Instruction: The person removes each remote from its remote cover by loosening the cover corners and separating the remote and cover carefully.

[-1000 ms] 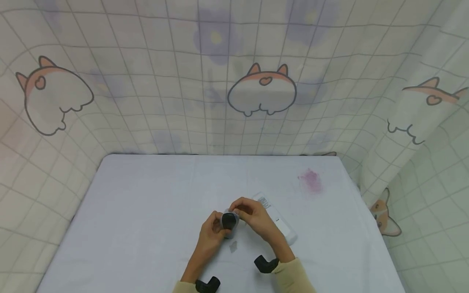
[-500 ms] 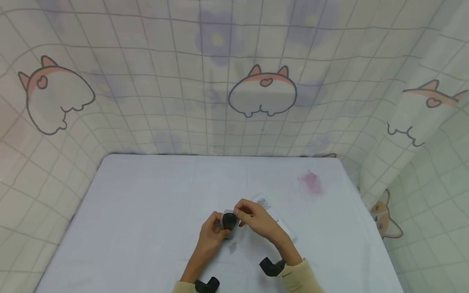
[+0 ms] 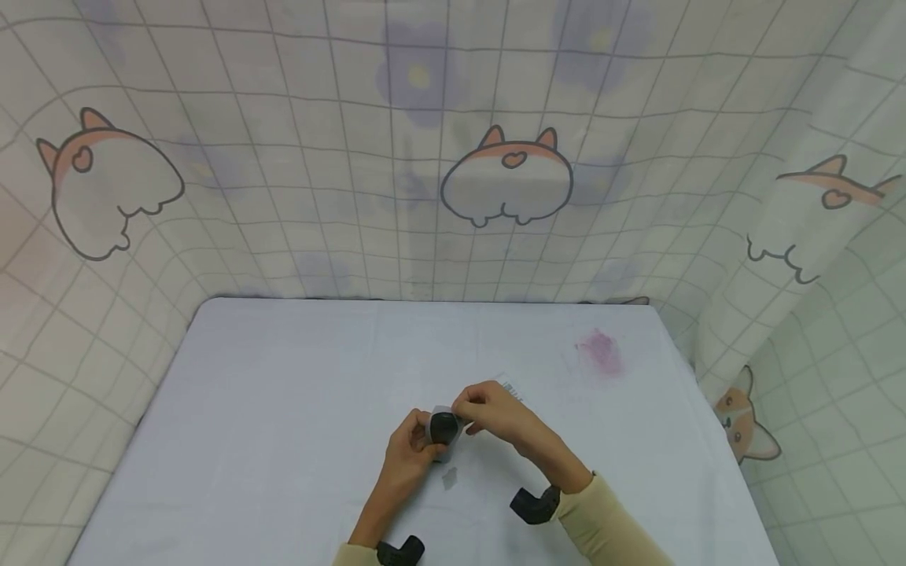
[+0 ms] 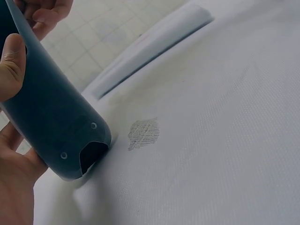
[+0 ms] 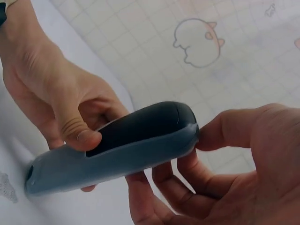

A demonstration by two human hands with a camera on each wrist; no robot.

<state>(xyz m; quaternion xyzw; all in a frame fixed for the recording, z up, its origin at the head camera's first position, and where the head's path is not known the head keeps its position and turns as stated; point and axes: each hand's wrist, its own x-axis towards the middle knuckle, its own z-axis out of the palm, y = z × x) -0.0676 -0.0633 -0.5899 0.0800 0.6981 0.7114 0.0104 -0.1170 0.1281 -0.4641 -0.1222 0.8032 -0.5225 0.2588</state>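
Above the white table [image 3: 283, 409], a dark remote in a grey sleeve [image 5: 117, 150] gripped by left hand [image 3: 406, 452], top end pinched by right hand [image 3: 495, 417], a small grey smudge [image 4: 143, 133] seen plainly in left wrist view only.

Head camera looked steeply down from 6 o'clock across the table [image 3: 283, 377]; both wrist cameras sat close, sharing the grey remote sleeve [image 5: 126, 150].

A makeshift recording booth: cartoon-printed grid curtains [image 3: 283, 157] enclose a white-clothed table [image 3: 283, 393].
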